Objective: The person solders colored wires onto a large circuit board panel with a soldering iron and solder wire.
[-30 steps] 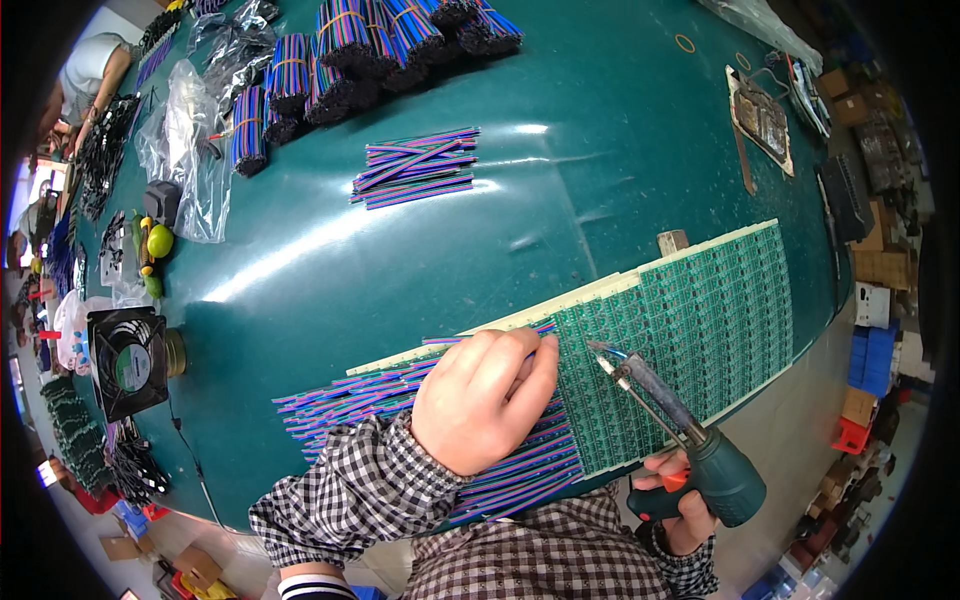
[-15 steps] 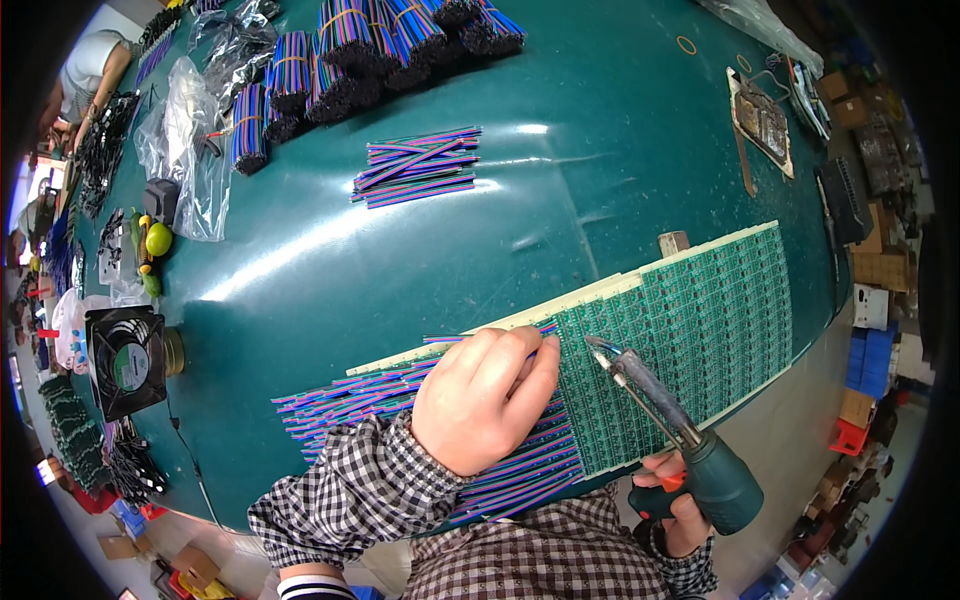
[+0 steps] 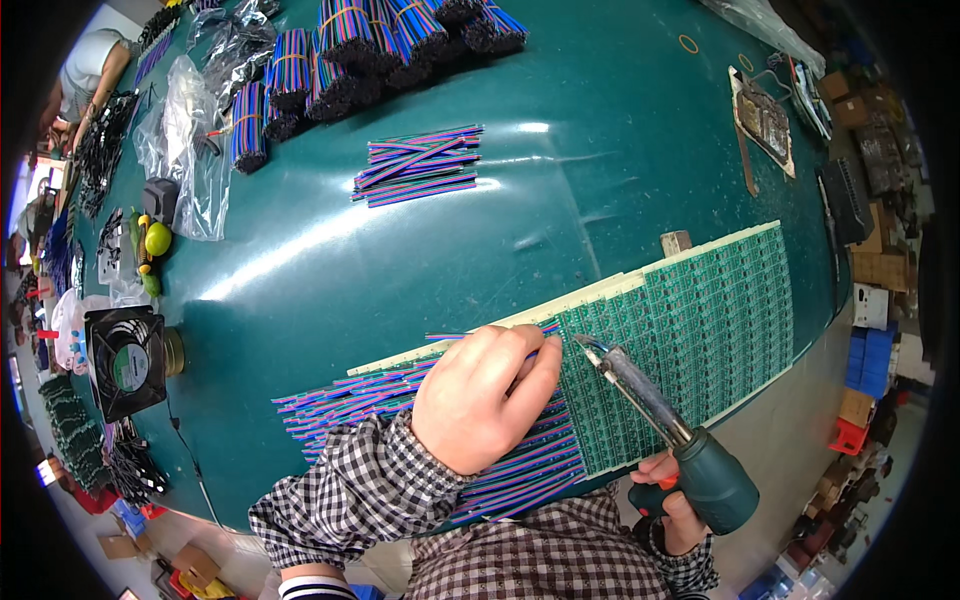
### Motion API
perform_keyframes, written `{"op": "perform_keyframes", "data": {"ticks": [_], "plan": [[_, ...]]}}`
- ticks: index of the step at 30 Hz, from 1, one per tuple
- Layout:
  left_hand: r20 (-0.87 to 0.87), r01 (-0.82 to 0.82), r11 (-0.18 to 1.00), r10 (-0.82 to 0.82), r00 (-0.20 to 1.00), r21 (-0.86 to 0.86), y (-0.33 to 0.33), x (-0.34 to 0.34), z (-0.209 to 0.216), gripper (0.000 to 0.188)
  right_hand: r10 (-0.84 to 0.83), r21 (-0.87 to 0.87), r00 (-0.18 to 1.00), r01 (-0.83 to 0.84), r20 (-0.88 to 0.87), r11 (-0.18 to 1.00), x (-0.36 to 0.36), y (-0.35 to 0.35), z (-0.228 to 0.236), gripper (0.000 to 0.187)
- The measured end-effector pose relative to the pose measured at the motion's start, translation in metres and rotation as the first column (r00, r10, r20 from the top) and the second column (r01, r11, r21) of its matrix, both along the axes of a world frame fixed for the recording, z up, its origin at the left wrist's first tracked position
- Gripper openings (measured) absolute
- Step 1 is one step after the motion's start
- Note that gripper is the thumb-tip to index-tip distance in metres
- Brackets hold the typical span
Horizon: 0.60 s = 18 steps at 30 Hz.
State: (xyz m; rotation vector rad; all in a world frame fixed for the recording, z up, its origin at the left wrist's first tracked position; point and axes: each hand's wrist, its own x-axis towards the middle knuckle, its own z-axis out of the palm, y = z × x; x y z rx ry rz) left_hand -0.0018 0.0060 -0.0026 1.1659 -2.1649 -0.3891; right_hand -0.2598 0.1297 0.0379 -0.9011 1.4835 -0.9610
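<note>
A large panel of small green circuit boards (image 3: 705,325) lies slanted on the table. Many short blue, pink and black ribbon wires (image 3: 520,478) run left from its left edge. My left hand (image 3: 478,402) rests over them, thumb and fingers pinched on a ribbon wire (image 3: 549,328) at the panel's upper left edge; its grip is partly hidden. In my right hand (image 3: 683,522) is a green soldering gun (image 3: 718,487) with a red trigger. Its tip is just right of my left fingertips, over the panel; whether it touches is unclear.
Loose ribbon wires (image 3: 418,168) lie farther back, below banded wire bundles (image 3: 350,40). A black fan (image 3: 126,362) stands at the left. A stained tray (image 3: 762,125) sits at the far right, and a small block (image 3: 675,243) behind the panel. Another person (image 3: 95,70) leans in at upper left.
The soldering gun has shifted slightly left, bringing its tip closer to my left fingertips. My left hand has hardly moved.
</note>
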Motion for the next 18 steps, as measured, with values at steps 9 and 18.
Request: {"op": "perform_keyframes", "data": {"ticks": [9, 18], "plan": [[-0.038, -0.008, 1.000, 0.008, 0.999, 0.008, -0.0005, 0.0001, -0.0031, 0.035, 0.035, -0.020, 0.999, -0.035, -0.010, 0.999, 0.0026, -0.0047, 0.0006, 0.055], [-0.047, -0.008, 1.000, 0.008, 0.999, 0.001, -0.0013, -0.0005, -0.0043, 0.034, 0.057, -0.024, 0.998, -0.057, -0.008, 0.998, 0.0017, -0.0050, -0.0015, 0.051]]}}
